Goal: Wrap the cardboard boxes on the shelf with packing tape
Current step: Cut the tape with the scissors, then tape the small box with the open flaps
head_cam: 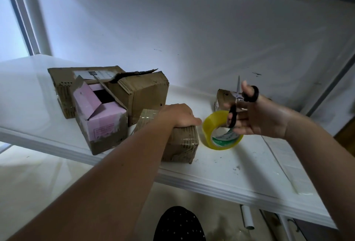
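At a white shelf (221, 175), I am pressing my left hand (179, 115) down on top of a small cardboard box (184, 144), fingers curling over its far edge and thumb lying along its near upper edge; the box, already glossy with clear tape, is sitting near the shelf's front lip. My right hand (257, 117) is hovering just right of that box, thumb hooked through one black loop of a pair of scissors (238, 104), fingers spread through and around the other loop, blades pointing up. The yellow roll of packing tape (217, 131) is standing tilted on the shelf immediately right of the small box, partly behind my right fingers. Left of the small box, touching it, a pink-lined box (101, 123) is lying with its flaps open; behind that, a larger cardboard box (138, 90) with a torn flap is sitting. Another little box (223, 98) is resting behind the tape roll, partly hidden by the scissors.
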{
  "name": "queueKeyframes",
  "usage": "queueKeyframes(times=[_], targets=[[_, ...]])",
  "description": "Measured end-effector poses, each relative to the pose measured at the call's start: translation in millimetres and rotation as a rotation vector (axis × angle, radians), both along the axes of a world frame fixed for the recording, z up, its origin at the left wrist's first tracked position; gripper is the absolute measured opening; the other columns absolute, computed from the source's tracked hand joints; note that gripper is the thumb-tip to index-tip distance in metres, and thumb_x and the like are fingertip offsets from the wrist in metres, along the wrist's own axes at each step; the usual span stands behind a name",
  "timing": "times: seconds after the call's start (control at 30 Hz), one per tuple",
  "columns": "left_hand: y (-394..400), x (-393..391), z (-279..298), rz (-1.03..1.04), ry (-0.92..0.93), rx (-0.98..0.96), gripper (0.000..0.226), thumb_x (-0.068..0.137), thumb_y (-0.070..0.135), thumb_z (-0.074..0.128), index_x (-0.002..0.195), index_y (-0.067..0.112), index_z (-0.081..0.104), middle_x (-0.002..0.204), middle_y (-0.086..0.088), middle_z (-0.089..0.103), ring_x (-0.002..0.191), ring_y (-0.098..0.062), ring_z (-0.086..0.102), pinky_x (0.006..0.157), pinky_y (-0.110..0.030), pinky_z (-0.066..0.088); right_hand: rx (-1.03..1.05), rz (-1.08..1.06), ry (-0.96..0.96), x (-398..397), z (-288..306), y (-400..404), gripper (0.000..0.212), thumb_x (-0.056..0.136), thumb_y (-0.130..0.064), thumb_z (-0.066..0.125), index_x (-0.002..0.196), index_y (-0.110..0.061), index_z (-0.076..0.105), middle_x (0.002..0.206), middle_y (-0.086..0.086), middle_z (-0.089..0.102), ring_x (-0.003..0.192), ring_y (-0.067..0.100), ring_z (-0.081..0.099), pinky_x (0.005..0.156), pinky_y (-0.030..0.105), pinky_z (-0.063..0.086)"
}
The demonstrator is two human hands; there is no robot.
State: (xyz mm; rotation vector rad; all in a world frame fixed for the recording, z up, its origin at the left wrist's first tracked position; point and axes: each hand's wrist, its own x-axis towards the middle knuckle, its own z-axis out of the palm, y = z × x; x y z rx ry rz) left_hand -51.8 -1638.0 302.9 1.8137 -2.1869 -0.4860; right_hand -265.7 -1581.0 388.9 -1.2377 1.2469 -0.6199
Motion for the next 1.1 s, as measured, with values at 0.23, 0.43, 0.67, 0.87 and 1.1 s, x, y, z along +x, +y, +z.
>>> queueKeyframes(times=[0.23,0.43,0.67,0.87,1.1], targets=[[-6.7,-19.8,6.7,0.008,-0.153,0.128,0.028,0.088,0.037,0.042,0.095,0.015,0.058,0.107,-0.006,0.059,0.101,-0.027,0.054,0.095,-0.043,0.035,-0.28,-0.302,0.773,-53.2,-48.2,-22.5,0.035,0.092,-0.047,0.054,0.071,-0.019,0.05,0.064,0.007,0.048,0.053,0.018,0.041,0.052,0.02,0.036],[1.7,-17.3,-1.0,0.011,-0.139,-0.029,0.027,0.09,0.034,0.035,0.083,0.016,0.054,0.096,-0.003,0.06,0.093,-0.024,0.054,0.085,-0.039,0.032,-0.001,-0.124,1.293,-86.8,-95.3,-20.9,0.048,0.092,-0.046,0.053,0.11,-0.002,0.059,0.098,0.013,0.062,0.084,0.023,0.058,0.066,0.025,0.042],[6.6,-17.4,1.6,0.035,-0.12,-0.039,0.03,0.089,0.032,0.037,0.098,0.018,0.062,0.101,0.0,0.063,0.096,-0.023,0.056,0.079,-0.035,0.035,-0.616,-0.081,0.811,-52.6,-71.2,-39.6,0.044,0.088,-0.01,0.061,0.131,-0.015,0.051,0.129,0.008,0.054,0.118,0.028,0.05,0.096,0.041,0.043],[13.0,-16.1,2.3,0.06,-0.029,-0.051,0.031,0.088,0.037,0.041,0.104,0.022,0.063,0.109,0.001,0.064,0.102,-0.022,0.057,0.088,-0.036,0.037,-0.573,-0.092,0.69,-31.7,-78.9,-32.0,0.078,0.081,-0.016,0.072,0.145,-0.024,0.029,0.138,0.007,0.04,0.121,0.023,0.039,0.094,0.042,0.042],[18.1,-12.1,-0.9,0.02,0.227,-0.136,0.035,0.086,0.065,0.044,0.099,0.038,0.062,0.109,0.013,0.064,0.101,-0.012,0.056,0.091,-0.035,0.041,-0.59,0.059,0.753,1.9,-63.3,-23.0,0.068,0.069,-0.041,0.081,0.126,-0.029,0.045,0.114,-0.004,0.05,0.098,0.016,0.052,0.073,0.028,0.046]])
